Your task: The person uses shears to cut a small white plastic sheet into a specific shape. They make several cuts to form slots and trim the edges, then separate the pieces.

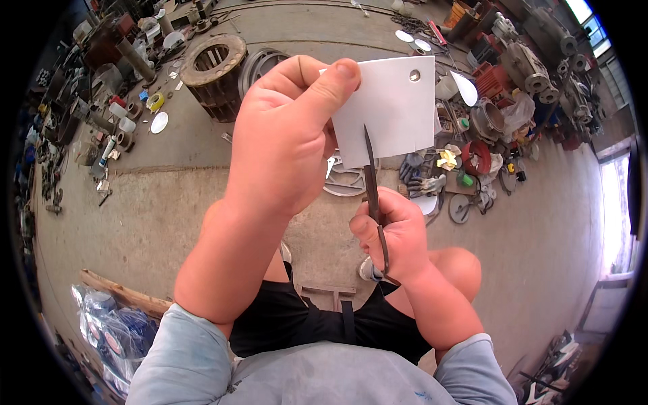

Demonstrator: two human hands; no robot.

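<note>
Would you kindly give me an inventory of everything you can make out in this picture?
White sheet: at least 1, white, in the left hand
Scissors: 1, dark, in the right hand, blade overlapping the sheet
Slatted drum: 1, brown, floor, upper left
Tape roll: 1, yellow, floor, left
Gloves: count unclear, greyish, floor, right of the scissors
Machine parts: many, mostly grey, upper right
Wrapped items: several, blue, lower left
Board: 1, brown, lower left
Shirt: 1, grey, bottom
Shorts: 1, black, above the shirt
Left hand: 1, bare, upper centre
Right hand: 1, bare, centre
</note>
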